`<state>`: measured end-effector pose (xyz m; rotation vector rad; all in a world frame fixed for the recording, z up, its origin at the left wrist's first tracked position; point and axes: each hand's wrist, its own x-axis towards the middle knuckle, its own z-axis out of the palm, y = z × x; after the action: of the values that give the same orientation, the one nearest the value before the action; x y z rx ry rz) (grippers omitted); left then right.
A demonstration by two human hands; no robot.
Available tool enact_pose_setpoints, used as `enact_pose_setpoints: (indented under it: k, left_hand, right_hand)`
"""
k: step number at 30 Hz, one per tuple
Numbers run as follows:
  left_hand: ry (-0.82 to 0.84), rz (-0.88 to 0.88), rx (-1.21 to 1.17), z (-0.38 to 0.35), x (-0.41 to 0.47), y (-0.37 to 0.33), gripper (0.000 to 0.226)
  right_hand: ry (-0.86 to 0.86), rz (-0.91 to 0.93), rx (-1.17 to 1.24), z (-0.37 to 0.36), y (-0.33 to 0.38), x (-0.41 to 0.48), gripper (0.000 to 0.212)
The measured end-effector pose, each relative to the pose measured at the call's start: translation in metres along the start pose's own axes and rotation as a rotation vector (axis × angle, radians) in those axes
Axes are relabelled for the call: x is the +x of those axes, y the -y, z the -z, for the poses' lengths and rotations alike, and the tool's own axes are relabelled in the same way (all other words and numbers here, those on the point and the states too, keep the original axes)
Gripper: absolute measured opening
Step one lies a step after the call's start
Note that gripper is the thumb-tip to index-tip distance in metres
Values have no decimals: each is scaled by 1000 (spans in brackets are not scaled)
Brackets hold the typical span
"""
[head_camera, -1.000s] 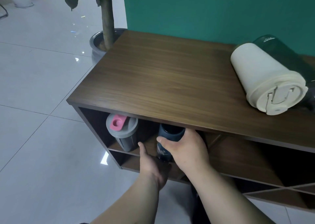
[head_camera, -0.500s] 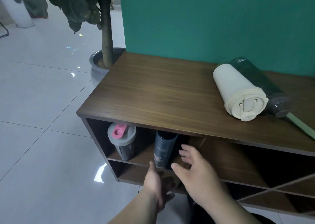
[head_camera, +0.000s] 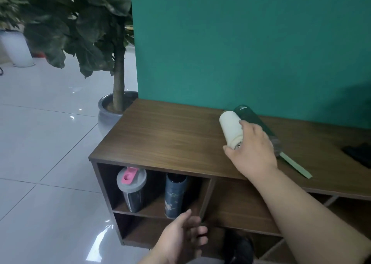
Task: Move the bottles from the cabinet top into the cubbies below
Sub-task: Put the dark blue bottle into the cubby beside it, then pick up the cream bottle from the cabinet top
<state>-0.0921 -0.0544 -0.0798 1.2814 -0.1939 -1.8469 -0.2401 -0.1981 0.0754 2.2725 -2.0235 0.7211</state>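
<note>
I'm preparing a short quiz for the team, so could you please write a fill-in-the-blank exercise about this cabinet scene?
1. The right hand reaches the lid end of the ____ bottle lying on the cabinet top.
2. The top-left cubby holds ____ bottles standing upright.
3. The grey-lidded bottle has a ____ flip cap.
4. The left hand is open and holds ____.

Missing words: cream; two; pink; nothing

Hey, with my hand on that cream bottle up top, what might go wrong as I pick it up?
The cream bottle lies on its side against the dark green bottle; lifting it may set that one rolling. The right hand covers only the lid end, so the bottle could tip out of the grip. The upper-left cubby already holds two bottles, so it may be tight.
</note>
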Motion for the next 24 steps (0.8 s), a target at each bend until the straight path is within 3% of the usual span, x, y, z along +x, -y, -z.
enact_pose_setpoints:
  k: [5, 11, 16, 21, 24]
  left_hand:
    - [-56, 16, 36, -5, 3, 5, 42]
    - [30, -26, 18, -25, 3, -4, 40]
    - [15, -86, -117, -51, 13, 6, 52]
    - [17, -278, -393, -82, 19, 12, 59]
    - [51, -233, -367, -93, 19, 14, 57]
  right_hand:
    - [47, -14, -146, -14, 0, 16, 83]
    - [29, -11, 179, 31, -4, -45, 95]
    - [-9, 26, 467, 82, -27, -122, 83]
    - [15, -8, 519, 88, -55, -140, 80]
    - [84, -62, 486, 76, -65, -145, 74]
